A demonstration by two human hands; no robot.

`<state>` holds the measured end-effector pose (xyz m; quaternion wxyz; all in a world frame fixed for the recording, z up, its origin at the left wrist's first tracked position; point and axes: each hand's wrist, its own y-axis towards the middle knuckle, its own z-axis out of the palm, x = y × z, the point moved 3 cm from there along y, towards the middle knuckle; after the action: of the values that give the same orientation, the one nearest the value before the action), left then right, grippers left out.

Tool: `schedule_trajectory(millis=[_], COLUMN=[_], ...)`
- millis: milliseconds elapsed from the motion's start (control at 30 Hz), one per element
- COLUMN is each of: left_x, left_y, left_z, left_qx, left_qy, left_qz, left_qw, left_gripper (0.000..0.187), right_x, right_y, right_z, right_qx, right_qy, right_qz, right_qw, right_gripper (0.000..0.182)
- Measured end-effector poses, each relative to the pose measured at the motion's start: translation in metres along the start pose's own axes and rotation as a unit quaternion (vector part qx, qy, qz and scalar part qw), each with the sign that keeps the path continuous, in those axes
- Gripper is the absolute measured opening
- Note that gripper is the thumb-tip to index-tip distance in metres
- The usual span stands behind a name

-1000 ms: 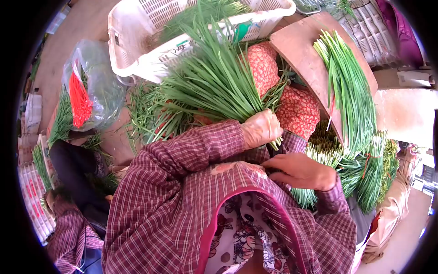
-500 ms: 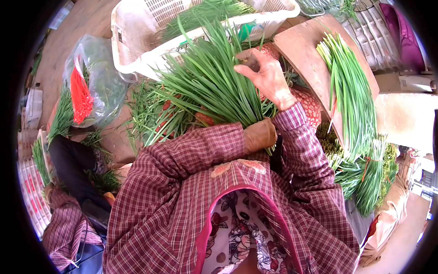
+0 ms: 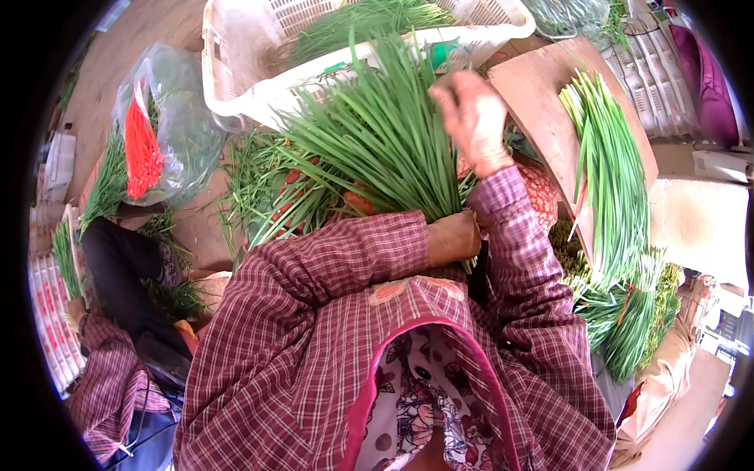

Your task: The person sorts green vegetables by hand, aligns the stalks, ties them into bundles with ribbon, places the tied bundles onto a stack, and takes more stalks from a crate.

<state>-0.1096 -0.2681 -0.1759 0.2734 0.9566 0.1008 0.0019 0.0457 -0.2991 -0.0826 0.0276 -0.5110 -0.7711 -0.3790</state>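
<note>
My left hand (image 3: 454,239) is wrapped round the stem end of a fanned bunch of garlic chives (image 3: 385,133), close to my chest. The long green leaves spread forward and to the left, over loose chives (image 3: 263,184). My right hand (image 3: 474,114) is raised at the bunch's right side, near the upper leaves. Its fingers are bent and smeared by motion, so I cannot make out whether anything is between them. On a brown board (image 3: 542,94) to the right lies another pile of chives (image 3: 613,180), pale ends at the top.
A white plastic crate (image 3: 275,90) with chives stands ahead. Red ties (image 3: 141,149) hang by a clear plastic bag (image 3: 188,133) at left. Tied bundles (image 3: 632,322) lie below the board. Another person's dark-clad leg (image 3: 126,275) and plaid sleeve (image 3: 114,385) show at left.
My right hand has moved a little right and its spread thumb and fingers have drawn together. My left hand keeps its hold on the chives. The view has shifted slightly.
</note>
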Motion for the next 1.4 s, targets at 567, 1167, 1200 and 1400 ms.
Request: schedule_trajectory(millis=[567, 1167, 1200, 1400], left_x=[-0.012, -0.009, -0.009, -0.008], left_y=[-0.025, -0.007, -0.006, -0.004], left_z=[0.092, 0.018, 0.017, 0.014], left_qx=[0.045, 0.215, 0.226, 0.247], left_qy=[-0.052, 0.123, 0.119, 0.094], left_qz=[-0.045, 0.048, 0.048, 0.046], left_qw=[0.997, 0.968, 0.966, 0.963], left_gripper=[0.015, 0.014, 0.013, 0.011], right_x=[0.076, 0.043, 0.044, 0.047], right_y=[0.016, 0.004, 0.004, 0.007], right_z=[0.031, 0.036, 0.035, 0.031], right_qx=[0.320, 0.398, 0.397, 0.459], right_qy=[0.252, 0.068, 0.068, 0.072], right_qz=[-0.087, -0.036, -0.036, 0.025], right_qw=[0.909, 0.914, 0.914, 0.885], right_gripper=[0.033, 0.030, 0.030, 0.036])
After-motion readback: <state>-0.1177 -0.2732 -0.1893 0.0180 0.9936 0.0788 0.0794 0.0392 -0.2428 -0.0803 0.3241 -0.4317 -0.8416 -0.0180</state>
